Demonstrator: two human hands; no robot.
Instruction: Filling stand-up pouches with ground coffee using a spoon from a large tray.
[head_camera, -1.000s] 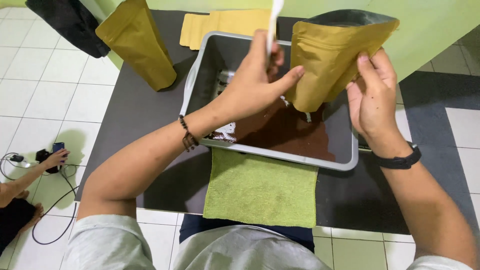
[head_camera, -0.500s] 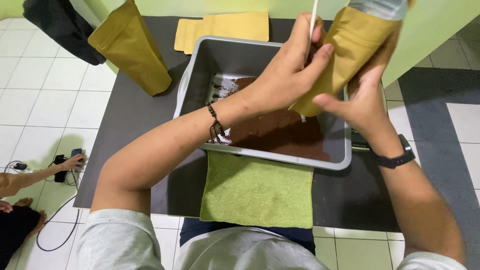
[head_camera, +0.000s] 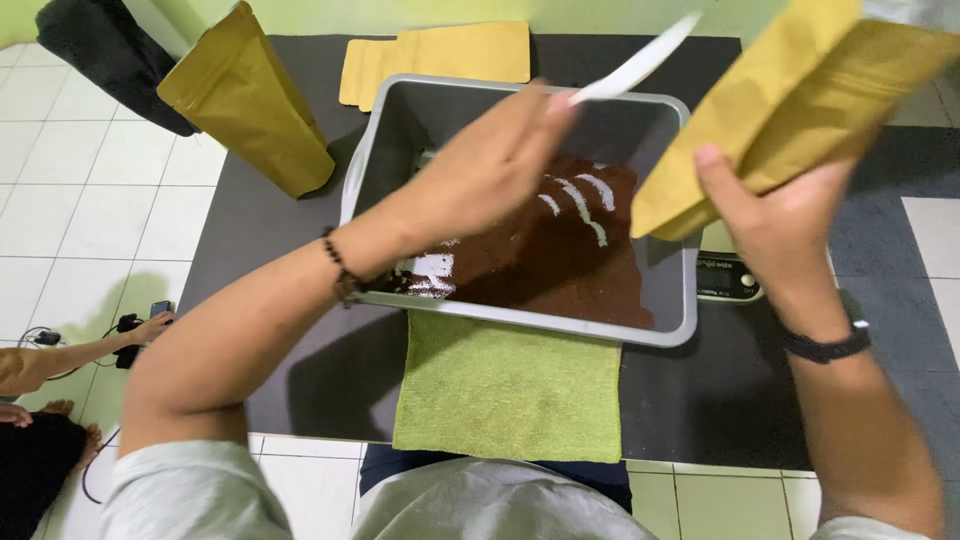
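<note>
Left hand (head_camera: 490, 165) is closed around the handle of a white scoop (head_camera: 640, 62), held over the grey tub (head_camera: 372, 160); the scoop sticks up and out past the tub's far rim, its bowl end cut off at the frame top. A dark bead bracelet (head_camera: 340, 270) is on that wrist. Right hand (head_camera: 775, 215) grips a tan stand-up pouch (head_camera: 800, 105) from below, thumb on its front face, pouch tilted and raised above the tub's right far corner. A black watch (head_camera: 828, 345) is on the right wrist.

The tub holds brown ground powder (head_camera: 560, 260) piled toward its right and near side, with bare streaks of tub floor showing. Just right of the tub, partly under the pouch, a small scale (head_camera: 728, 277) peeks out. Touching the tub's near edge lies a green towel (head_camera: 508, 385). Left of the tub stands a second tan pouch (head_camera: 245, 100), filled and upright. Beyond the tub's far rim lie flat empty pouches (head_camera: 440, 55). All sit on a dark mat (head_camera: 260, 230). Far left of the tub, on the tile floor, another person's hand (head_camera: 150, 325) touches a small dark device.
</note>
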